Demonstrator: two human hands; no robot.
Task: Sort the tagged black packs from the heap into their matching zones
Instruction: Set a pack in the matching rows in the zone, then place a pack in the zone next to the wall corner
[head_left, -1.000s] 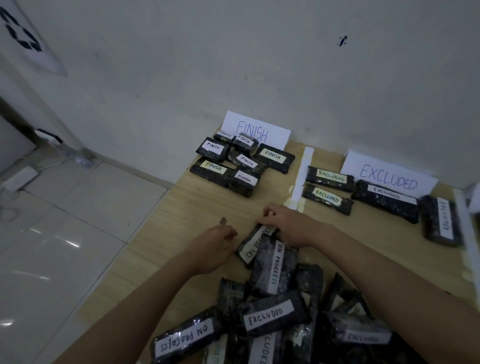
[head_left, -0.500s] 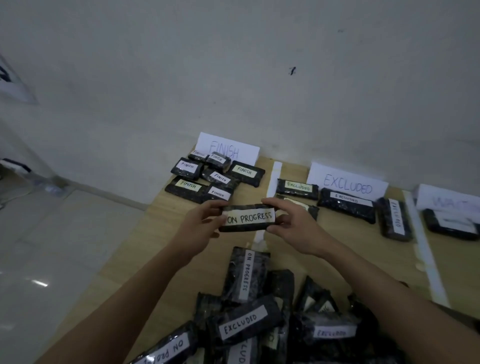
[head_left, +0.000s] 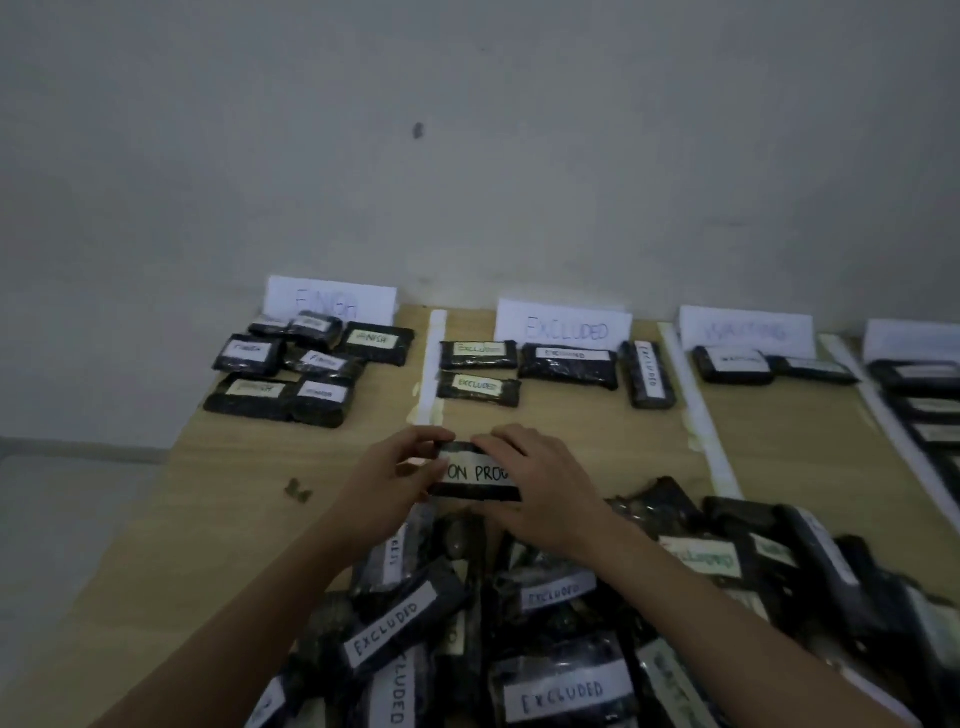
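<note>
Both hands hold one black pack (head_left: 475, 475) tagged "ON PROG…": the left hand (head_left: 384, 480) pinches its left end, and the right hand (head_left: 540, 486) curls over its right side. The pack is above the heap (head_left: 561, 623), on the near side of the table (head_left: 249, 519).

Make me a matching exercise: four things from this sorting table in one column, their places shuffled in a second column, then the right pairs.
Things
1. ON PROGRESS pack
2. FINISH sign
3. WAITING sign
4. EXCLUDED sign

Places
A. against the wall, leftmost zone
B. held between the left hand and right hand
C. against the wall, second zone from the left
D. against the wall, third zone from the left

Pairs: 1-B, 2-A, 3-D, 4-C
</note>
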